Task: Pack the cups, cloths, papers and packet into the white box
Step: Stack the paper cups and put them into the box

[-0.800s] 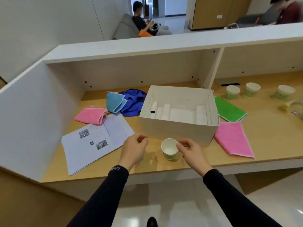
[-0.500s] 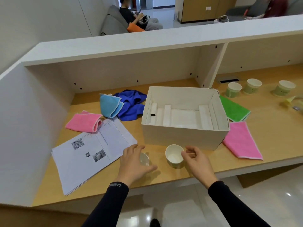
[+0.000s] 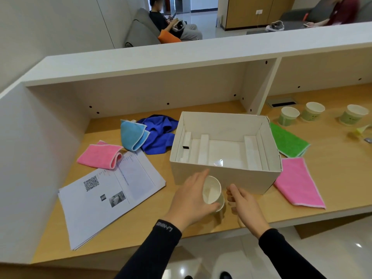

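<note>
Left hand [image 3: 193, 200]: your fingers wrap the wall of a small white paper cup [image 3: 211, 191], tilted so its mouth faces you, just in front of the white box [image 3: 221, 178].
Right hand [image 3: 244, 204]: loosely curled, thumb and fingers parted, holding nothing, just beside the cup; a second cup's rim seems to sit under the first, apparently nested.
Box: open and nothing packed in it yet, only white card dividers on its floor.
Still out: three green-printed cups [image 3: 288, 116] far right, papers [image 3: 112, 200] at left, pink cloth [image 3: 298, 184] at right, other cloths around the box.
Handling: you should expect the cup to be very light and thin-walled; it will likely crush or go oval if squeezed.
Where to hold: take it low on the wall or by the stiffer rolled rim, with light pressure.
</note>
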